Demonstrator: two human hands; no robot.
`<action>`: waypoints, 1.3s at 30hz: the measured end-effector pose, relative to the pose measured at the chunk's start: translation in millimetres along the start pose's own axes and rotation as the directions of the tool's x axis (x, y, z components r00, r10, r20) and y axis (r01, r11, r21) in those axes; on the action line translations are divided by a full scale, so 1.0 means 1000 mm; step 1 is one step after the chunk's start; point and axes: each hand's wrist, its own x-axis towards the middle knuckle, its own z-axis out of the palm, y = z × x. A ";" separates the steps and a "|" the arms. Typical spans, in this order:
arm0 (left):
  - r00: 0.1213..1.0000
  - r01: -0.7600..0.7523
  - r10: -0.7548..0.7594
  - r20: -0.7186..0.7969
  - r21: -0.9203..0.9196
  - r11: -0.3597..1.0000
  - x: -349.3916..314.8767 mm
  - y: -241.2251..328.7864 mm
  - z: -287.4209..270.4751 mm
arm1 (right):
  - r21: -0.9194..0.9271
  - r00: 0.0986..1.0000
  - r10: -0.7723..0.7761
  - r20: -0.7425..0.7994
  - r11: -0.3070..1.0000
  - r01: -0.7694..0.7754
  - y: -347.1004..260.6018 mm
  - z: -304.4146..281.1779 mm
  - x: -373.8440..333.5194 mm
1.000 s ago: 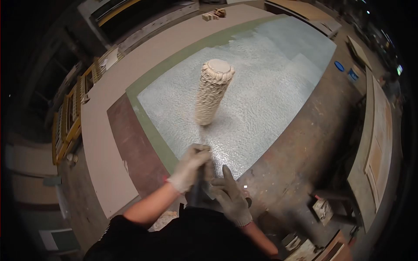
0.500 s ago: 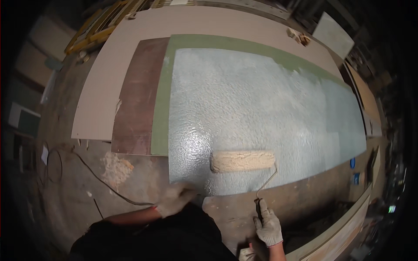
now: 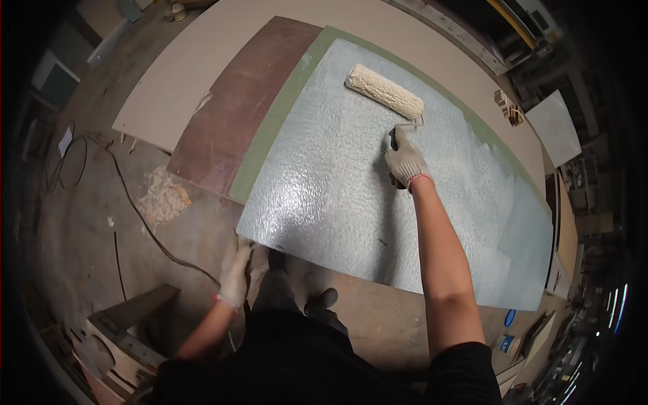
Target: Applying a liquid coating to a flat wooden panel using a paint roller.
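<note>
My right hand (image 3: 407,162), in a knitted white glove, is closed around the handle of a paint roller (image 3: 385,91). The roller's fluffy cream sleeve lies near the far edge of a large pale blue-grey panel (image 3: 337,175). That panel has a wet, shiny, textured coat. At its near left corner is my gloved left hand (image 3: 234,273), its fingers stretched toward the corner and close to or touching it; contact is hard to make out. Underneath, a green panel (image 3: 260,158) and a maroon panel (image 3: 243,101) show along the left side.
A wide beige board (image 3: 175,81) lies under the stack. A dark cable (image 3: 148,233) and a pale dried patch (image 3: 164,197) are on the concrete floor at left. Wood blocks (image 3: 507,108) rest at the far right. A blue-labelled can (image 3: 506,344) stands near right.
My right hand has pushed the roller from the panel's near edge to its far side. My left hand has moved left and down to the near corner. The view has turned.
</note>
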 end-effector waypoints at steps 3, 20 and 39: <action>0.995 -0.044 0.047 -0.089 0.036 0.998 0.011 -0.015 -0.003 | 0.022 0.998 -0.066 0.011 0.998 0.066 0.000 0.014 -0.049; 0.815 -0.195 0.191 -0.547 0.050 0.979 0.019 -0.007 0.044 | -0.024 0.930 -0.296 0.221 0.951 0.308 -0.013 0.010 -0.114; 0.802 -0.351 0.277 -0.529 -0.043 0.935 0.035 -0.052 0.068 | 0.305 0.811 -0.428 0.399 0.896 0.323 0.195 -0.066 -0.274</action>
